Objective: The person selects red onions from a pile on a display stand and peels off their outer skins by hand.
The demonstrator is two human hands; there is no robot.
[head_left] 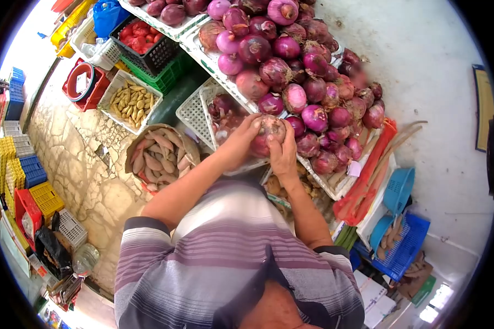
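Both of my hands are closed round one large onion point(270, 127), its pale root end facing up. My left hand point(241, 140) holds its left side, and my right hand point(284, 153) grips it from the right and below. Behind and to the right rises a heap of purple-red onions point(313, 88) on white trays. Just left of the held onion, a white basket point(195, 118) stands beside another with onion skins and some onions point(222, 109), partly hidden by my left hand.
A round basket of sweet potatoes point(159, 156) stands left of my left forearm. Farther left are a tray of small yellowish roots point(132, 104), a red crate point(96, 90) and a black crate point(164, 52). Red netting point(368, 181) and blue baskets point(399, 189) lie at the right.
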